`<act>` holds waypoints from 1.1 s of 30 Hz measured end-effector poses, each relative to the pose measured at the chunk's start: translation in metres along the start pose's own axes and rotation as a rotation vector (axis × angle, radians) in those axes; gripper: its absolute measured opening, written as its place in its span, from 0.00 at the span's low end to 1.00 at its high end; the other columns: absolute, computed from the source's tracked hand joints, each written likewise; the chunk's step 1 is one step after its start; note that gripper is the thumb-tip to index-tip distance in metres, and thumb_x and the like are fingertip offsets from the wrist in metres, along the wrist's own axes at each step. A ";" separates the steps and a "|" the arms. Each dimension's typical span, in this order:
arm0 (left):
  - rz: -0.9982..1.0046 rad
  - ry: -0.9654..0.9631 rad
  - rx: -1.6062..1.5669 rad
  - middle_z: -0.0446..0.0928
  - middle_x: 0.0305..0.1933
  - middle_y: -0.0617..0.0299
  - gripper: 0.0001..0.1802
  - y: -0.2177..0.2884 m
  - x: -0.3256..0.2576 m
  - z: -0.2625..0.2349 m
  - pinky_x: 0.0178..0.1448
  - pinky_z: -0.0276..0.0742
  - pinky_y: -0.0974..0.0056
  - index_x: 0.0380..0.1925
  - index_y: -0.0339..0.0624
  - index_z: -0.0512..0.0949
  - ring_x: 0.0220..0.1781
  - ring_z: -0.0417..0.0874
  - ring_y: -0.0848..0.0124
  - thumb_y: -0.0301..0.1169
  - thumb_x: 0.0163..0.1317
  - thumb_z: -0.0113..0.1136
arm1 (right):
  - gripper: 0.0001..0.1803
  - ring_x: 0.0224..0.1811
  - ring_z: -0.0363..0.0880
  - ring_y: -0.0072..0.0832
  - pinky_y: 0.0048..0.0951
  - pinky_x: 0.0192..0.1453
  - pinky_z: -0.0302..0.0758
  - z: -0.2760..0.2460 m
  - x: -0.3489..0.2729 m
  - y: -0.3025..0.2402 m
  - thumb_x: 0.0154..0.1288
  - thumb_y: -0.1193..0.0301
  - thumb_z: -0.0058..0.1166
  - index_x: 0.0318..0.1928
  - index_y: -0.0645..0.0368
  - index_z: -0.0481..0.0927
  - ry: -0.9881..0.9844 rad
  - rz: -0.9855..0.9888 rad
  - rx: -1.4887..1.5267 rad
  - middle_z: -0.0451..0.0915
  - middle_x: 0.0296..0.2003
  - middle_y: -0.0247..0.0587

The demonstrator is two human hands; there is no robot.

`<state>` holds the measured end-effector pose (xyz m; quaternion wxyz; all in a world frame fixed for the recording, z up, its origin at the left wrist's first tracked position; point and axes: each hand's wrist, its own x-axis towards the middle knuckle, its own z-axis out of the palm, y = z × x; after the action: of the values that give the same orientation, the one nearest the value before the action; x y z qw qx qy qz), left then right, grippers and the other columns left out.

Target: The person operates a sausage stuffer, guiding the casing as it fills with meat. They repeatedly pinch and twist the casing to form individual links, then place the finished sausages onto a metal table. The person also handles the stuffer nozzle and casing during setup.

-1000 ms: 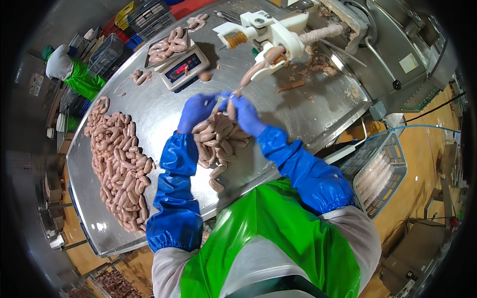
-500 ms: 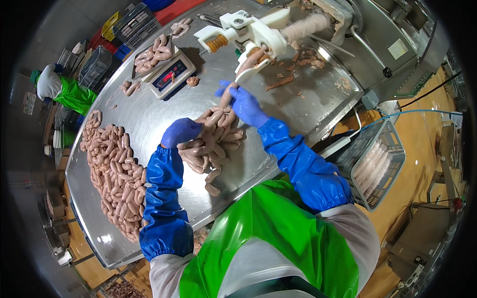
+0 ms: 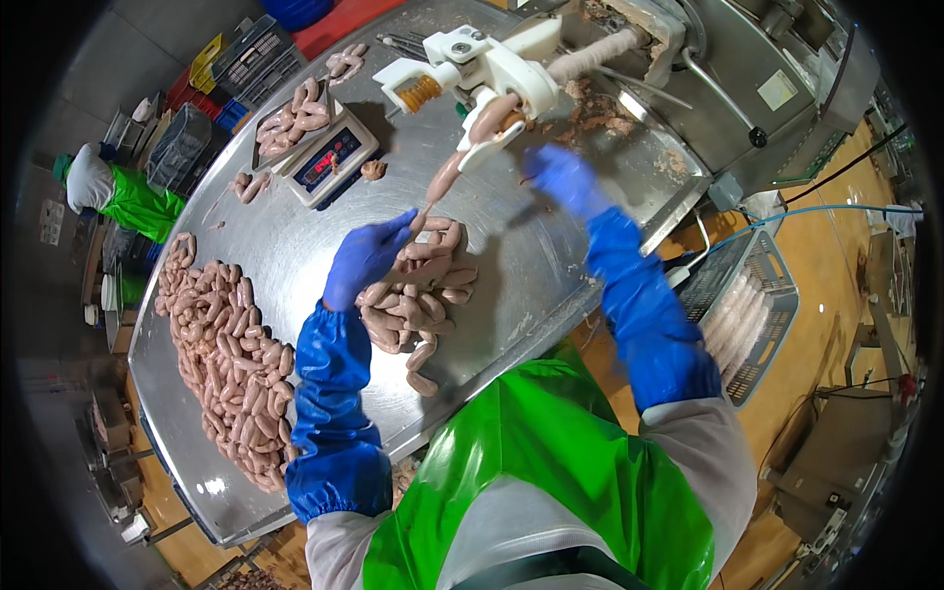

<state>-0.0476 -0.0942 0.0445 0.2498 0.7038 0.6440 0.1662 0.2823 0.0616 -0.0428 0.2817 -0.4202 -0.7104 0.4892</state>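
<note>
A chain of sausages (image 3: 445,177) hangs from the white nozzle holder (image 3: 506,90) of the filling machine. My left hand (image 3: 369,258), in a blue-violet glove, pinches this chain at a narrow spot between links. Below and beside that hand lies a heap of linked sausages (image 3: 423,295) on the metal table (image 3: 324,236). My right hand (image 3: 568,182), gloved alike, is apart from the chain, to the right of the nozzle. Motion smears its fingers, so their pose is unclear.
A larger sausage pile (image 3: 231,364) covers the table's left side. Behind it stands a scale (image 3: 329,162) with a sausage-filled tray. Meat scraps (image 3: 600,113) lie under the machine. A grey crate (image 3: 752,315) with pale casings stands at right. Another person (image 3: 128,192) is at far left.
My right hand has left the sausage and moved right. My left hand has come up from the heap to the chain. A longer stretch of filled sausage now hangs out of the nozzle.
</note>
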 end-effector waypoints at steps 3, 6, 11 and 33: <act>-0.119 -0.057 -0.026 0.81 0.38 0.44 0.20 -0.027 -0.022 -0.008 0.44 0.77 0.54 0.55 0.59 0.79 0.40 0.83 0.48 0.48 0.67 0.54 | 0.16 0.42 0.80 0.29 0.26 0.49 0.77 -0.102 0.050 0.002 0.74 0.65 0.43 0.48 0.63 0.78 0.475 0.150 1.006 0.81 0.41 0.38; -0.215 -0.180 0.259 0.81 0.34 0.47 0.19 -0.058 -0.026 -0.019 0.42 0.78 0.56 0.49 0.59 0.83 0.37 0.83 0.50 0.52 0.63 0.56 | 0.17 0.44 0.81 0.30 0.29 0.49 0.77 -0.139 0.086 0.002 0.74 0.66 0.43 0.56 0.63 0.74 0.621 0.076 0.671 0.81 0.44 0.42; -0.450 -0.171 0.598 0.83 0.33 0.50 0.20 -0.113 -0.031 -0.023 0.39 0.78 0.55 0.37 0.53 0.87 0.33 0.85 0.55 0.54 0.57 0.62 | 0.18 0.49 0.81 0.31 0.31 0.52 0.77 -0.157 0.093 0.013 0.74 0.67 0.41 0.57 0.64 0.73 0.283 -0.026 0.545 0.81 0.48 0.43; 0.257 0.265 -0.392 0.81 0.45 0.43 0.21 0.037 0.108 0.038 0.53 0.75 0.55 0.61 0.50 0.74 0.47 0.82 0.49 0.32 0.67 0.53 | 0.15 0.42 0.83 0.27 0.27 0.44 0.80 -0.224 0.121 0.038 0.72 0.67 0.43 0.49 0.61 0.80 0.498 0.114 0.512 0.84 0.40 0.40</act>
<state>0.0163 0.0054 0.0245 0.2716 0.6902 0.5319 0.4087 0.4172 0.2761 0.0017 0.5144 -0.4814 -0.4498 0.5489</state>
